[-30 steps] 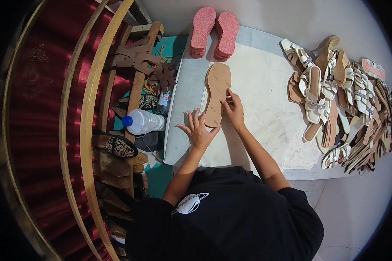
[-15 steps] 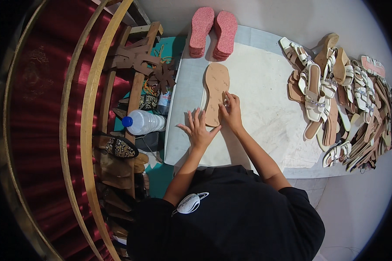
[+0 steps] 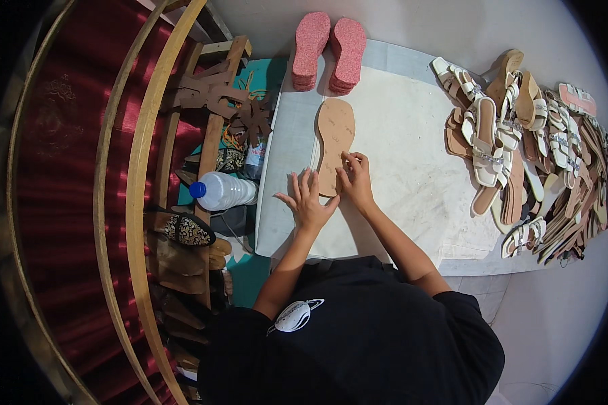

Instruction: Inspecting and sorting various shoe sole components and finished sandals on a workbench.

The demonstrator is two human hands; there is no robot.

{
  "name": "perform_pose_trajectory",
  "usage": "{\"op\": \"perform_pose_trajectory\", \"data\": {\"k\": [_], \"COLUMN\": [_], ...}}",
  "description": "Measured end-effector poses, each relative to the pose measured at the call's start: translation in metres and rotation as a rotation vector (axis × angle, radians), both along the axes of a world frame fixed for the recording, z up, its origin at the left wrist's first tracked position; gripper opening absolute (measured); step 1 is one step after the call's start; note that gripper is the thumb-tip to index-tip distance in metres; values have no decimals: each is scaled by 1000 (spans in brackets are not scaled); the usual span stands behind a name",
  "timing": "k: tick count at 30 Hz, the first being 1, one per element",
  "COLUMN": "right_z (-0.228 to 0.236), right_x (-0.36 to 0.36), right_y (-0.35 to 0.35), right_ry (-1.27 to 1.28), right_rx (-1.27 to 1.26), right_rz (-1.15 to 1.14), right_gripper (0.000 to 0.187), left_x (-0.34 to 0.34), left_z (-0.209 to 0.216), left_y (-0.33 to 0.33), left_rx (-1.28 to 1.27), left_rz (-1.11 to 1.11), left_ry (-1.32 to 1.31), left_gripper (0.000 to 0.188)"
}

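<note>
A tan shoe insole (image 3: pixel 336 125) with faint printed marks lies flat on the white-covered table, its wider end away from me. My left hand (image 3: pixel 311 204) is open, fingers spread, with the fingertips and thumb around the near end of the insole. My right hand (image 3: pixel 356 181) is at the insole's right edge, its fingers curled and the thumb drawn toward the index finger. Whatever is between those fingertips is too small to make out. Beyond the insole stand two stacks of pink speckled soles, a left stack (image 3: pixel 311 44) and a right stack (image 3: pixel 348 47).
White strapped sandals (image 3: pixel 486 145) and many loose soles (image 3: pixel 574 229) are heaped at the table's right. To the left, a wooden rack (image 3: pixel 213 138) holds brown upper pieces (image 3: pixel 206 94) and a clear bottle with a blue cap (image 3: pixel 224 190). A wall runs behind the table.
My right hand has shifted slightly toward me and left along the insole's edge. The left hand and insole stay nearly where they were.
</note>
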State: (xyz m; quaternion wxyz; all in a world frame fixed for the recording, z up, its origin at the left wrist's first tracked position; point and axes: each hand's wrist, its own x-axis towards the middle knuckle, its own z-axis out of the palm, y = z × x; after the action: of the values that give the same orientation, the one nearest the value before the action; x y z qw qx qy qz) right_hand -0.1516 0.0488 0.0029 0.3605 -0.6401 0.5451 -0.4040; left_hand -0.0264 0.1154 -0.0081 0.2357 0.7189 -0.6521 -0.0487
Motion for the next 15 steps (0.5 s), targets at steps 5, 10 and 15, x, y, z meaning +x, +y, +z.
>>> {"op": "perform_pose_trajectory", "data": {"k": [5, 10, 15], "right_z": [-6, -8, -5], "right_x": [-2, -7, -16], "right_y": [-7, -26, -52], "right_ry": [47, 67, -101], "right_rx": [-73, -147, -25], "right_rz": [-17, -55, 51], "right_gripper": [41, 48, 60], "left_x": [-2, 11, 41], "left_z": [11, 14, 13], "left_y": [1, -9, -83], "left_rx": [53, -44, -74], "left_rz": [-3, -48, -203], "left_ry": [-7, 81, 176], "left_gripper": [83, 83, 65]}}
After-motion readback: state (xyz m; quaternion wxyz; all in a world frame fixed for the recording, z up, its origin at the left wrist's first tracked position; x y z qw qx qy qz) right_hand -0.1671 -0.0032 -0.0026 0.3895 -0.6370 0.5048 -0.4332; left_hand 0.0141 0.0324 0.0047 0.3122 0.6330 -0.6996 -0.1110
